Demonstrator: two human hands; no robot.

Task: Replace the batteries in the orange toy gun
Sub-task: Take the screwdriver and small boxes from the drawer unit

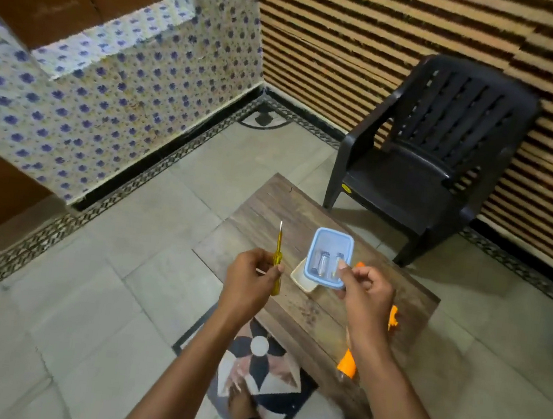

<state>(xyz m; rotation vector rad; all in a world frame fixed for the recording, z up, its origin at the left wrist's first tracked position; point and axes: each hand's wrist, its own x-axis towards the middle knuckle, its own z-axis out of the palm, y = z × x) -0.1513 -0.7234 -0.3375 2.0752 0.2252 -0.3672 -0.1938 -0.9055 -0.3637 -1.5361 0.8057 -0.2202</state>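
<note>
Two hands up over the small wooden bench [268, 208], one tool between them. The left hand [249, 277] has its fingers curled round one yellow-handled screwdriver [277, 264], metal tip pointing up and away, handle end poking out below the palm. The right hand [367, 290] hovers with fingers loosely curled, thumb and forefinger drawn together near the corner of the container; whether anything is pinched there, I cannot tell.

On the bench: one clear container with a blue rim [331, 257], and inside it two batteries [322, 264] lying side by side, a third not ruled out given the blur. Just beside it on the near left, partly under it, sits one cream-coloured lid or tray [302, 277].

The orange toy gun [347, 363] lies on the bench's right side, and the right forearm covers most of it; only three orange bits show, one by the container's far corner, one beside the wrist, one below the forearm.

Around it all: one black plastic chair [429, 157] beyond the bench against a striped wall, blue-flowered tiling on the left wall, a tiled floor [103, 293] with a patterned inset, and one bare foot [240, 408] planted beneath the arms.
</note>
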